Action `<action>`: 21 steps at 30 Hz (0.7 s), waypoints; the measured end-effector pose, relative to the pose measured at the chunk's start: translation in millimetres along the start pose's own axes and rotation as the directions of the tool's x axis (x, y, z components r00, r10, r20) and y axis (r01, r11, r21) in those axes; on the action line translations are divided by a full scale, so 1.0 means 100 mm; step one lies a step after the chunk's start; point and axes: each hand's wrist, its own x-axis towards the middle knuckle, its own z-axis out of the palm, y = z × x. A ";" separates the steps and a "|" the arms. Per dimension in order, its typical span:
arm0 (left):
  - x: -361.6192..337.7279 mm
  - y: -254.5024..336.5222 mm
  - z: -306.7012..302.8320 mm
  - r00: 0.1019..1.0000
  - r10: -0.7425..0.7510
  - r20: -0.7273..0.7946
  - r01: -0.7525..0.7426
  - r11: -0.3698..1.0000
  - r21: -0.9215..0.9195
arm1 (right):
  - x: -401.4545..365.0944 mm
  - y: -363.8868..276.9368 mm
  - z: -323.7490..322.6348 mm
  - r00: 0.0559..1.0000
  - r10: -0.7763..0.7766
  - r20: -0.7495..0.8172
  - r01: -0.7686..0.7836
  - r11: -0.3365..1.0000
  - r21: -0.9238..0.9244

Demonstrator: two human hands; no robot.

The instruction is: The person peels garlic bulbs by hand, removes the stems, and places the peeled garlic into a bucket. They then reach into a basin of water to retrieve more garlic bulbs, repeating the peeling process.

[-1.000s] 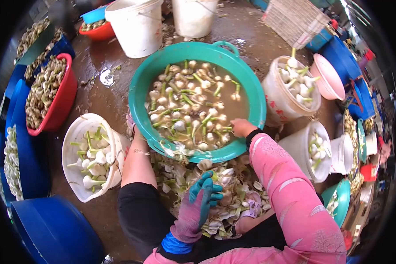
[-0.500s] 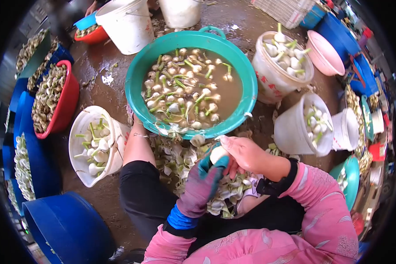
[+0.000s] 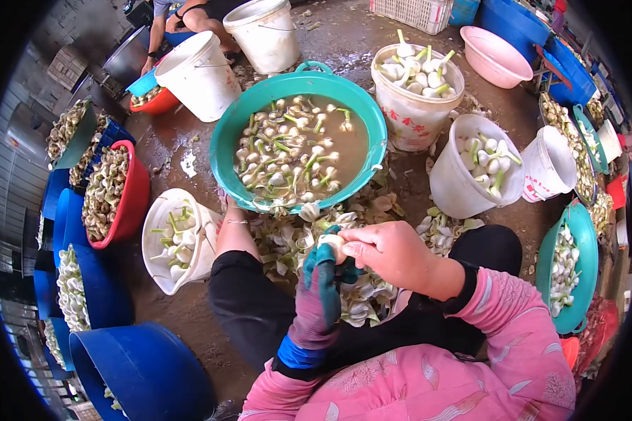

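Around me is a wet brown floor (image 3: 179,316), with tubs and buckets set about on it and a corrugated wall (image 3: 15,151) far off to the left. Close over my lap, my gloved left hand (image 3: 319,284) is closed around a pale garlic bulb (image 3: 332,245), and my bare right hand (image 3: 397,258) pinches at it, thumb against bent fingers. As I judge it, the bulb wants a firm cradle in the glove, with the thumb working close to the surface and lifting thin layers, since digging in could bruise the flesh and a loose hold could let it slip. Just below and beyond my hands lies a heap of peelings (image 3: 361,298); past that, a green tub (image 3: 376,144) holds more bulbs in murky water. Beyond my right hand, a full white bucket (image 3: 411,116) carries red characters I can't make out, and a smaller bucket (image 3: 543,168) farther right shows red marks, also unreadable. I can read no brand anywhere.
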 end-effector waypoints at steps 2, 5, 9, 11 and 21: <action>-0.04 -0.08 0.08 0.980 0.095 -0.175 -0.073 0.989 0.130 | -0.01 0.05 0.05 0.975 -0.208 -0.085 0.187 0.960 -0.209; -0.09 -0.02 0.11 0.988 0.081 -0.132 -0.048 0.971 0.235 | -0.02 0.04 0.07 0.968 -0.242 -0.063 0.208 0.919 -0.334; -0.10 -0.11 0.16 0.925 0.326 -0.194 -0.251 0.909 0.331 | -0.03 0.00 0.21 0.985 -0.159 -0.064 0.109 0.870 -0.481; -0.07 -0.19 0.07 0.895 0.419 -0.150 -0.298 0.814 0.499 | 0.00 0.03 0.28 0.966 -0.176 -0.191 0.076 0.894 -0.441; 0.11 0.10 -0.45 0.986 0.039 0.162 0.090 0.692 -0.717 | 0.32 0.21 -0.11 0.966 0.255 0.048 -0.258 0.962 0.089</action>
